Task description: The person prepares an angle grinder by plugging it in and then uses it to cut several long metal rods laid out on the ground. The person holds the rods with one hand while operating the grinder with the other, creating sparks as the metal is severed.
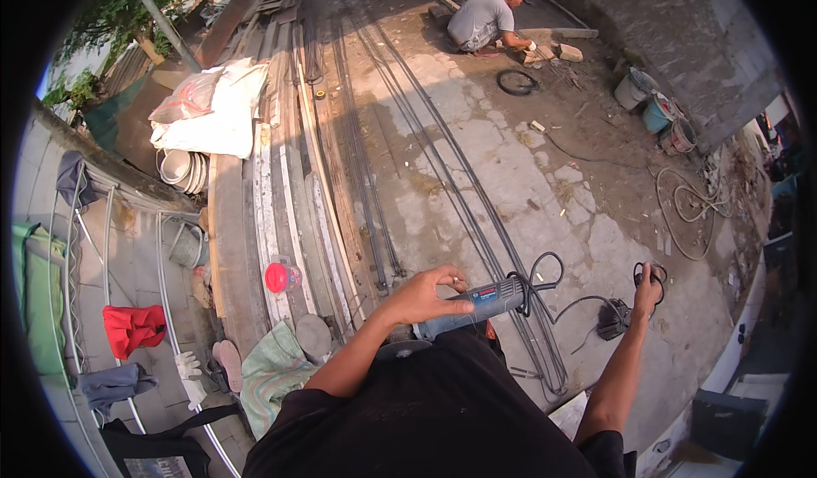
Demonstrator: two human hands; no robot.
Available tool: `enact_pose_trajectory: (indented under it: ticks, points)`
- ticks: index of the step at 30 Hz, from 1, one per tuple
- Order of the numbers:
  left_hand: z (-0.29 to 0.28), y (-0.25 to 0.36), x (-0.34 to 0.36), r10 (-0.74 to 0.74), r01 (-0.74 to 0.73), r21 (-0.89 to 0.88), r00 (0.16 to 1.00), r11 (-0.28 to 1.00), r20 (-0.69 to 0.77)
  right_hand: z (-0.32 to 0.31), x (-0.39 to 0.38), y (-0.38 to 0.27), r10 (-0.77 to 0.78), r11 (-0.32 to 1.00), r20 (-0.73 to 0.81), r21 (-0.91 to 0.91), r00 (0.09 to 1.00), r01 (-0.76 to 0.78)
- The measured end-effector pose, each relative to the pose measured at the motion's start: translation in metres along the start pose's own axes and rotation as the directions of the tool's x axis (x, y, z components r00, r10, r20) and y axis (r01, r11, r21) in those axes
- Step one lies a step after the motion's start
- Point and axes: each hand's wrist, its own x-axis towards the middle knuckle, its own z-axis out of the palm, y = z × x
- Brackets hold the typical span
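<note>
A blue and grey angle grinder (485, 301) lies sideways just in front of my body. My left hand (425, 295) is closed round it near its left end, thumb along the top. Its disc end is partly hidden by my hand and shirt. From the grinder's right end a black power cord (553, 310) loops out across the ground toward the right. My right hand (649, 291) is held out to the right, closed on a loop of that cord. Below it, a dark bundled object (612, 318) lies on the ground, too unclear to name.
Long steel rods (442, 163) run away from me over cracked concrete, beside stacked wooden planks (281, 172). A red-lidded jar (277, 277) sits on the planks. A person (482, 20) crouches far ahead. Buckets (637, 89) and a coiled hose (685, 202) are right; a clothes rack (166, 291) is left.
</note>
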Motion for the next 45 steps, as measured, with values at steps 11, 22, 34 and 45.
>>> enact_pose_trajectory:
  ticks: [11, 22, 34, 45]
  points:
    - [0.026, 0.029, 0.104, -0.096, 0.1, 0.06, 0.993, 0.993, -0.071, 0.068, -0.154, -0.056, 0.105, 0.538, 0.958, 0.169, 0.265, -0.826]
    - [0.055, 0.074, 0.237, -0.042, 0.035, 0.078, 0.995, 0.996, 0.09, -0.005, 0.046, -0.154, -0.237, 0.496, 0.706, 0.678, 0.667, -0.542]
    - [-0.069, 0.082, 0.366, 0.055, -0.043, -0.054, 0.97, 0.998, 0.236, 0.089, 0.241, 0.018, 0.68, 0.672, -0.094, 0.476, 0.727, -0.567]
    - [-0.304, 0.086, 0.495, -0.073, 0.032, 0.232, 0.983, 0.972, 0.17, 0.02, 0.289, -0.045, 0.577, 0.415, -0.325, 0.907, 0.749, 0.074]
